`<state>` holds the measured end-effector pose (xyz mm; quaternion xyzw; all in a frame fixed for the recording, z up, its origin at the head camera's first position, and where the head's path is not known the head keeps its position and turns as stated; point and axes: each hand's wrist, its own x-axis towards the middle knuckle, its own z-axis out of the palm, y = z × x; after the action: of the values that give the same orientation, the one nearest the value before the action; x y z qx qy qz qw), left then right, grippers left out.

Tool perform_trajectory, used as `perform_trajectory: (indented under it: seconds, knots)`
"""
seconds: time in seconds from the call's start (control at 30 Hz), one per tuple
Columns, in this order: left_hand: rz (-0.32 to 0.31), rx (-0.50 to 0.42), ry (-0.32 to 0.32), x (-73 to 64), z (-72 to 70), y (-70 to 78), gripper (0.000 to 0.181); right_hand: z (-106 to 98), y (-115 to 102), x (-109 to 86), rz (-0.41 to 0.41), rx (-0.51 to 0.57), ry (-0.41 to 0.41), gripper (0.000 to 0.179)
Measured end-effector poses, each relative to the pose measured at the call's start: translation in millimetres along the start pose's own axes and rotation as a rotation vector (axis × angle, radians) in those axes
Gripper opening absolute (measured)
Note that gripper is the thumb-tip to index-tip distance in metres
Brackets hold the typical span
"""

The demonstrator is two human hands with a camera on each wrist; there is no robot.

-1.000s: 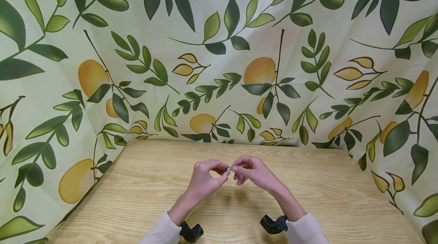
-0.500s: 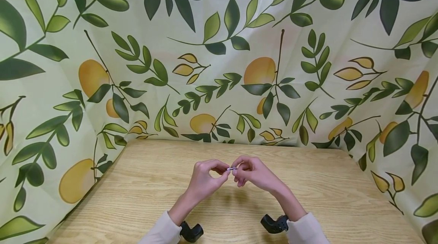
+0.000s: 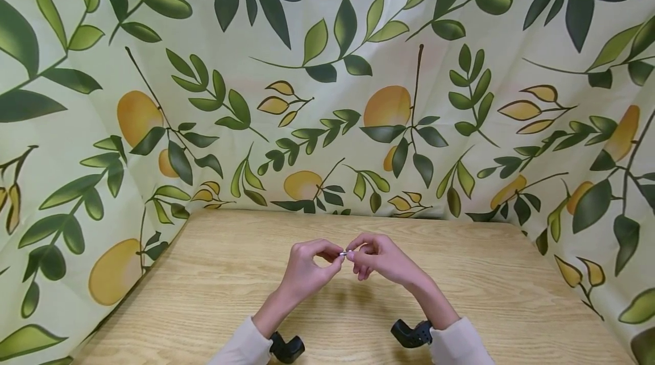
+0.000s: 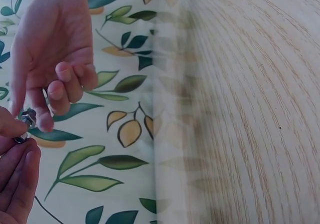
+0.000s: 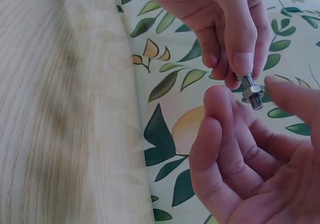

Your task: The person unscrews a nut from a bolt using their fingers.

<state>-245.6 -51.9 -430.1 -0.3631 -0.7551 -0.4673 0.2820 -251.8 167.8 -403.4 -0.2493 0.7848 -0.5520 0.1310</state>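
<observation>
In front of me, above the table, my left hand (image 3: 309,268) pinches a small silver bolt (image 5: 256,104) by one end between thumb and fingers. A hex nut (image 5: 253,92) sits partway along the thread, with the bolt's tip sticking out past it. My right hand (image 3: 382,258) meets it from the other side, its thumb and index finger about the nut; its remaining fingers are loosely bent. The left wrist view also has the nut (image 4: 29,117) between the two hands. Left-hand fingers hide the bolt's held end.
A light wood-grain table (image 3: 230,297) lies under both hands. Cloth (image 3: 327,126) printed with leaves and fruit hangs behind the table and along its sides. Black curved wrist mounts (image 3: 287,348) stick out at the cuffs.
The left hand stays almost still on the bolt. The right thumb and index finger shift slightly over the nut, showing more of the bolt half a second ago and less now.
</observation>
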Motion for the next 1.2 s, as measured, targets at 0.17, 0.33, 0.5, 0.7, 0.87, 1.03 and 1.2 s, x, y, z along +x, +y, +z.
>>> perform_trajectory:
  seconds: [0.17, 0.33, 0.5, 0.7, 0.87, 1.03, 1.2]
  knots:
    - [-0.006, -0.003, 0.002, -0.2, -1.1, 0.8, 0.007, -0.2, 0.7, 0.3, 0.008, 0.005, -0.016, 0.032]
    - [-0.001, -0.009, 0.007, 0.4, -1.3, 0.6, 0.006, 1.2, -2.3, -0.5, -0.014, 0.002, 0.003, 0.031]
    - [0.004, -0.005, 0.007, 0.5, -1.4, 0.9, 0.007, 1.1, -2.7, -0.5, 0.016, 0.009, -0.01, 0.03]
    - [0.004, -0.005, 0.011, 0.0, -1.6, 0.9, 0.006, 1.3, -3.7, -0.9, 0.01, 0.017, -0.004, 0.029]
    - [0.005, -0.004, 0.007, -0.8, -0.6, -0.1, 0.007, 1.1, -3.5, -0.9, 0.024, 0.013, -0.005, 0.028]
    - [0.004, -0.004, 0.012, -0.6, -0.3, -0.4, 0.007, 1.2, -3.1, -0.6, 0.003, 0.008, -0.005, 0.028]
    - [0.002, -0.015, 0.011, -0.5, 0.2, -0.7, 0.006, 1.1, -3.5, -1.3, 0.012, -0.002, 0.002, 0.033]
